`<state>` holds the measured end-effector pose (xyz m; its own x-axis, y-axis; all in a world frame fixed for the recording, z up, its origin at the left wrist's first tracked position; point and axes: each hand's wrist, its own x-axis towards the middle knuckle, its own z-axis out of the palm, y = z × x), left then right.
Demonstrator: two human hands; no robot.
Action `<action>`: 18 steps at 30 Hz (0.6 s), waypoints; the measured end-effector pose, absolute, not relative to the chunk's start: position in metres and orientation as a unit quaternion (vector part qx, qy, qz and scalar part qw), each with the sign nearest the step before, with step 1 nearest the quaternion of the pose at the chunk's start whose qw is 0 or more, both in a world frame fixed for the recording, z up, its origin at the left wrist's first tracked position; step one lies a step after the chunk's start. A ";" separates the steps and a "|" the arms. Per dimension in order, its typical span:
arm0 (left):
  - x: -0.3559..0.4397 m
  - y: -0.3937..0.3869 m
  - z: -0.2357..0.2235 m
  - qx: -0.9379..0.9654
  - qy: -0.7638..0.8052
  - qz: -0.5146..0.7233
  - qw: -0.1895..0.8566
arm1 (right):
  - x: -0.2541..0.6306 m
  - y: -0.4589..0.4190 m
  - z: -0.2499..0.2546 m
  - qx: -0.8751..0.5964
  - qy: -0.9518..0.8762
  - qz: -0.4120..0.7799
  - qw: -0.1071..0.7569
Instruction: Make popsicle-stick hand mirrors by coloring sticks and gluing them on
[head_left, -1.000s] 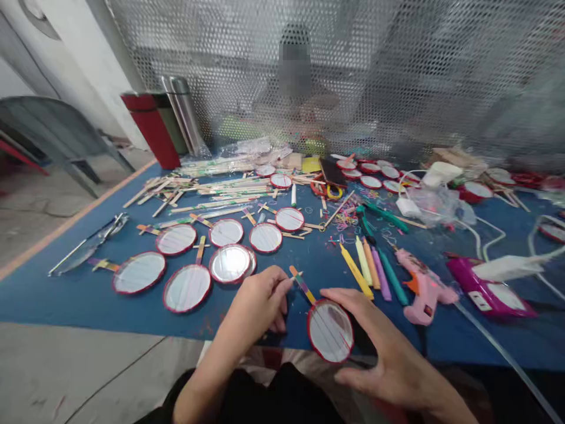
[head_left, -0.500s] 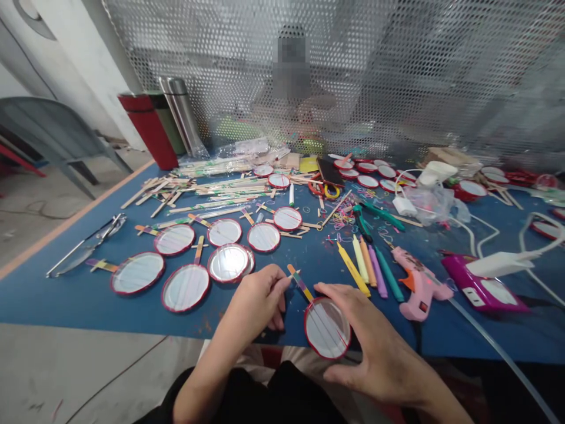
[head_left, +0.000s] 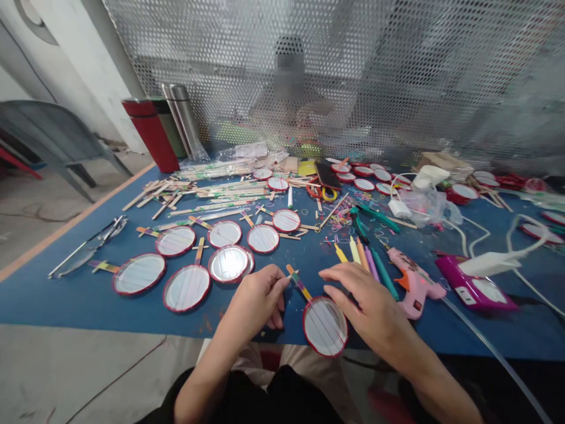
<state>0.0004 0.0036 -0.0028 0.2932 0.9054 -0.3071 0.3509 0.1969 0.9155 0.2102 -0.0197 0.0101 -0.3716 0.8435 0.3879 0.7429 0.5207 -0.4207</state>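
Note:
Near the table's front edge lies a toy banjo (head_left: 325,326), a round pale disc with a red rim, thin strings and a coloured craft-stick neck. My left hand (head_left: 263,294) is closed, thumb and forefinger pinching the small crosspiece at the neck's tip; its other fingers curl underneath. Just right of the disc, my right hand (head_left: 368,300) is open, thumb and fingers apart and nothing between them. To the left several similar toy banjos lie flat, among them one (head_left: 186,288) with its neck pointing away and one (head_left: 139,274) with its neck pointing left.
Right of my hands lie colour markers (head_left: 384,274), a pink glue gun (head_left: 412,282) and a purple power strip (head_left: 474,282) with white cables. Farther back are craft sticks (head_left: 163,194), green-handled pliers (head_left: 377,217), rubber bands and red-rimmed discs. Bottles (head_left: 152,135) stand at the back left before a perforated metal panel.
My right hand has moved up from around the disc, its thumb leaving the lower rim side, and now covers part of the markers. My left hand keeps its pinch.

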 end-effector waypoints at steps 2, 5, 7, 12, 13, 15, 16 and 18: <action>0.001 0.004 -0.002 0.584 0.540 0.248 0.552 | 0.203 -0.008 0.014 -0.471 -0.842 0.057 0.257; 0.001 0.005 -0.003 0.589 0.538 0.249 0.549 | 0.192 0.008 0.013 -0.460 -0.865 0.020 0.199; 0.001 0.006 -0.003 0.591 0.538 0.248 0.548 | 0.187 0.014 0.010 -0.456 -0.871 0.022 0.180; 0.002 0.008 -0.005 0.598 0.537 0.245 0.542 | 0.183 0.023 0.004 -0.449 -0.875 0.065 0.167; 0.002 0.008 -0.006 0.600 0.537 0.244 0.541 | 0.183 0.023 0.004 -0.447 -0.876 0.070 0.166; 0.003 0.009 -0.007 0.603 0.538 0.242 0.537 | 0.183 0.025 0.004 -0.443 -0.878 0.077 0.165; 0.003 0.009 -0.008 0.604 0.539 0.241 0.535 | 0.182 0.025 0.004 -0.440 -0.879 0.080 0.164; 0.003 0.010 -0.010 0.608 0.542 0.239 0.530 | 0.182 0.027 0.003 -0.437 -0.881 0.083 0.163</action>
<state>0.0033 0.0097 -0.0096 0.2994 0.9111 -0.2833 0.4052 0.1474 0.9023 0.1820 0.0266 0.0031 -0.5652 0.7964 0.2153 0.7423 0.6048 -0.2886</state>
